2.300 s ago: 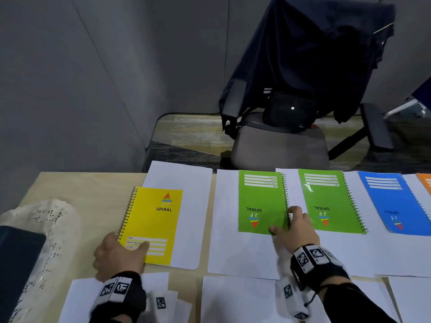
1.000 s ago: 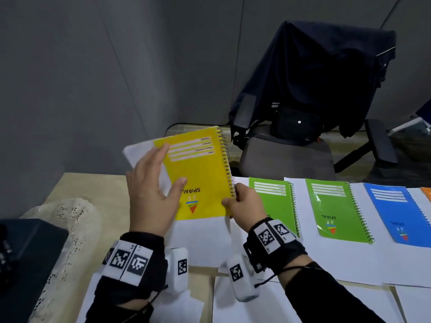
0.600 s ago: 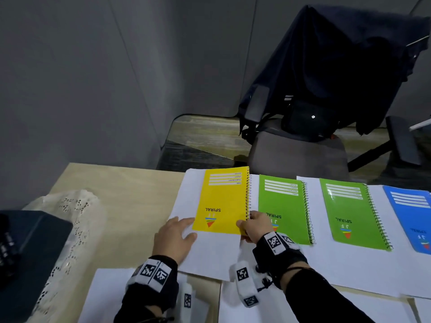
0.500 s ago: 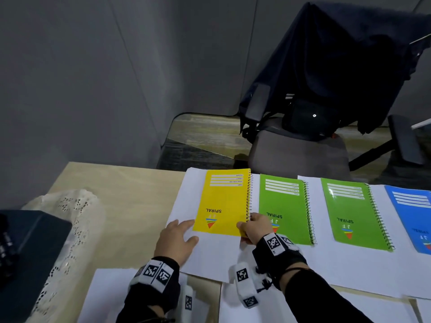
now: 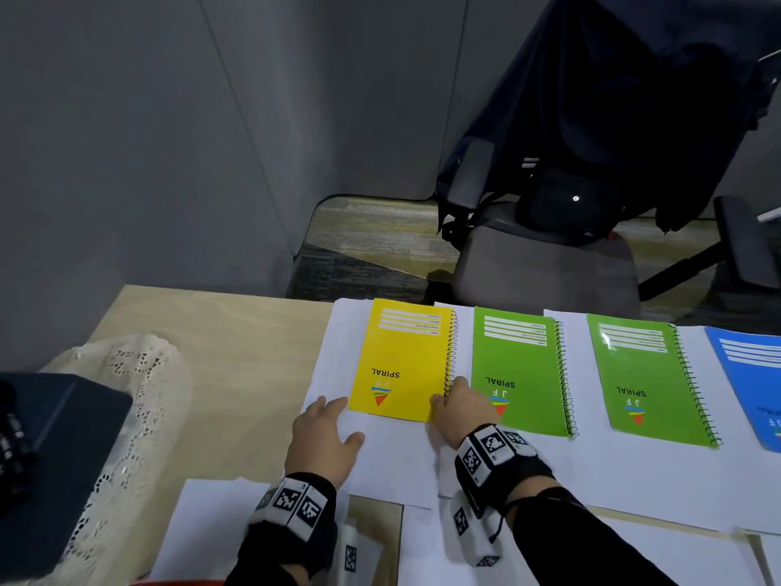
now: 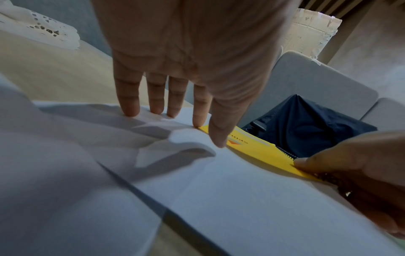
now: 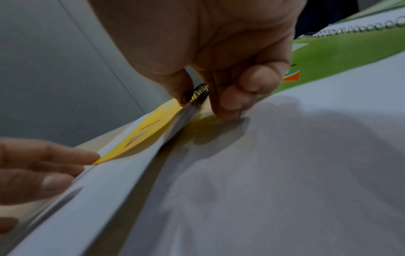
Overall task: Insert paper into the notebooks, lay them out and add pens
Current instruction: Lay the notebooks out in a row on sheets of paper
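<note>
Yellow notebook (image 5: 403,361) lies flat on white sheet (image 5: 334,357), upside-down "SPIRAL" logo, black coil on right edge. R hand (image 5: 462,410) pinches its near coil corner; L hand (image 5: 323,437) flat, fingers straight on sheet.

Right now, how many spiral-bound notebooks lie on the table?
4: a yellow spiral-bound notebook leftmost, two green ones beside it, a blue one cut off at the right edge. More may lie beyond.

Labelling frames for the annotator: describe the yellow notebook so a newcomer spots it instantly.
On the wooden table, a row of spiral notebooks lies on white paper sheets. The yellow notebook is leftmost, beside a green notebook, with the right hand pinching its near spiral corner. It is the only yellow cover; its neighbours are green and blue.
</note>
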`<state>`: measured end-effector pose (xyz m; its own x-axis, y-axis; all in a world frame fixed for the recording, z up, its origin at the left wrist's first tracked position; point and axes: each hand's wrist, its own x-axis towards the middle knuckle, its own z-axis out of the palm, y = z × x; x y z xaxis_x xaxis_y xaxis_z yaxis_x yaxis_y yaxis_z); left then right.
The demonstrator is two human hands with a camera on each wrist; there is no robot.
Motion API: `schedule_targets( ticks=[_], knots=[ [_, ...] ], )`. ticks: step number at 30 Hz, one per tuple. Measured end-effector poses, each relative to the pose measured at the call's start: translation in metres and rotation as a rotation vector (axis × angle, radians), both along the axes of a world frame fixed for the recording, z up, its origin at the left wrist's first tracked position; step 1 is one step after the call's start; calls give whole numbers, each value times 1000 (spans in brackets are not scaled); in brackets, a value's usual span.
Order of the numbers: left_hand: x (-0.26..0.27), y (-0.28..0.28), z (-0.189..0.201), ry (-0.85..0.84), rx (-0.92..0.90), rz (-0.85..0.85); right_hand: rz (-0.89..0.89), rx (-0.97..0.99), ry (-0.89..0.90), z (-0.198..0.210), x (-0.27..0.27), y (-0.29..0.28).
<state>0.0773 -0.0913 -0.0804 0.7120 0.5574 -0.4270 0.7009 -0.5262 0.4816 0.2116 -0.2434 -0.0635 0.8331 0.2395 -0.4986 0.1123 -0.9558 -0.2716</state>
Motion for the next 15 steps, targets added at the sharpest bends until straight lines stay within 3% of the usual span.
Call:
schedule_targets(
  ticks=[8, 15],
  knots=[
    [-3, 6, -5, -52, 31, 32, 147, -111, 5, 5, -4, -1],
    [-16, 13, -2, -122, -17, 33, 112, -23, -3, 17, -10, -17]
  ],
)
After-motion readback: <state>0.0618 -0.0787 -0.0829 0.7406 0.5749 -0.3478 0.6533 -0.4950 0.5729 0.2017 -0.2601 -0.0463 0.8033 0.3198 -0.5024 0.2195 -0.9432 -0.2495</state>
